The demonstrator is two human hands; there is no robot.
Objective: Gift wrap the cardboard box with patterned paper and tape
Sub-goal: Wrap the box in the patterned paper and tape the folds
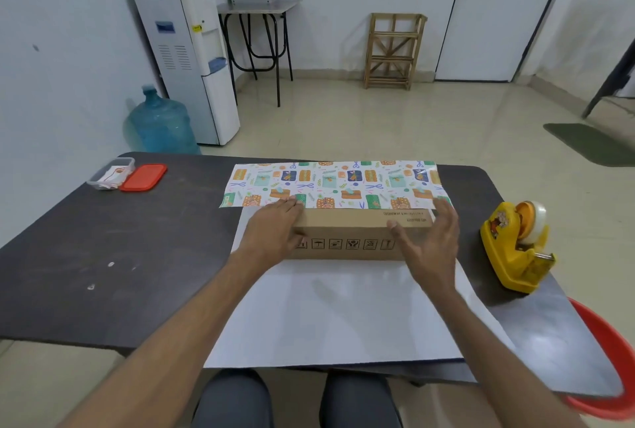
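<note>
One box point(357, 233), one sheet point(338, 311), one dispenser point(508, 252)

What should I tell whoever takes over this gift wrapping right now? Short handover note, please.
Left hand: open, flat on the left end of the cardboard box, fingertips on the patterned paper.
Right hand: open, fingers spread at the box's right end.
Box lies on the paper's white side; yellow tape dispenser stands to the right on the table.
Done: far flap folded over toward the box, pattern up.
Left: bring up the near flap, tape the seam, fold and tape both ends.
</note>
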